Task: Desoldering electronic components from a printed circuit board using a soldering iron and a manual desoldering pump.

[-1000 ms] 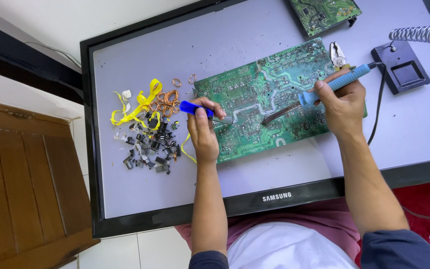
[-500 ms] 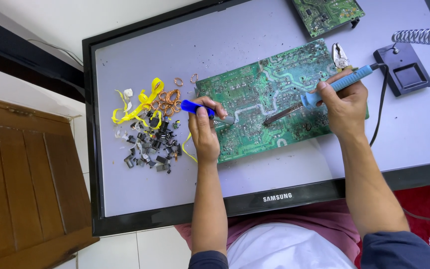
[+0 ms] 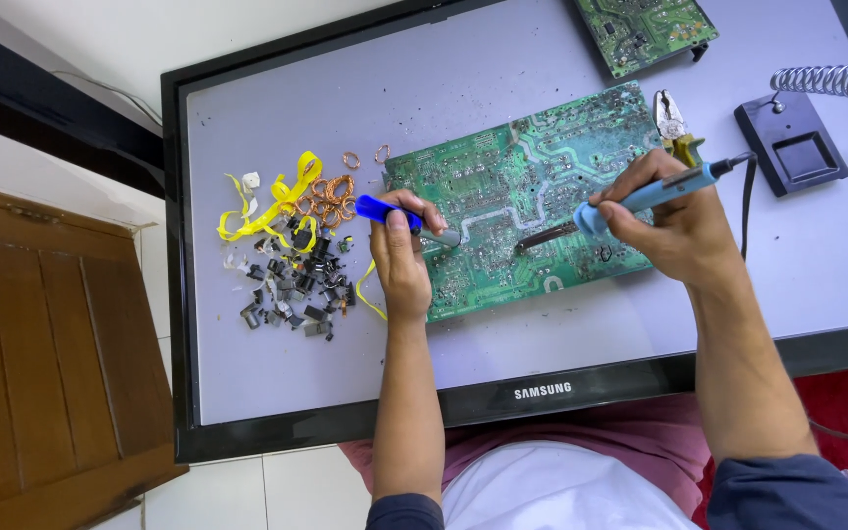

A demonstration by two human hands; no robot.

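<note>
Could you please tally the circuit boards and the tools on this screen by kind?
Green circuit boards: 2 (large one, small one)
Blue-handled tools in hand: 2 (left hand tool, right hand soldering iron)
Pliers: 1
Iron stand: 1
Total: 6

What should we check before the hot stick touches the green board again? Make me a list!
1. Right hand grips soldering iron by its blue handle: ok.
2. Left hand holds the blue-handled tool against the green circuit board: ok.
3. Iron's dark tip over the board, apart from fingers: ok.
4. Stand with coil within reach on the right: ok.
5. Pile of removed parts lies off the board: ok.
6. Tip hot enough: cannot tell.
</note>
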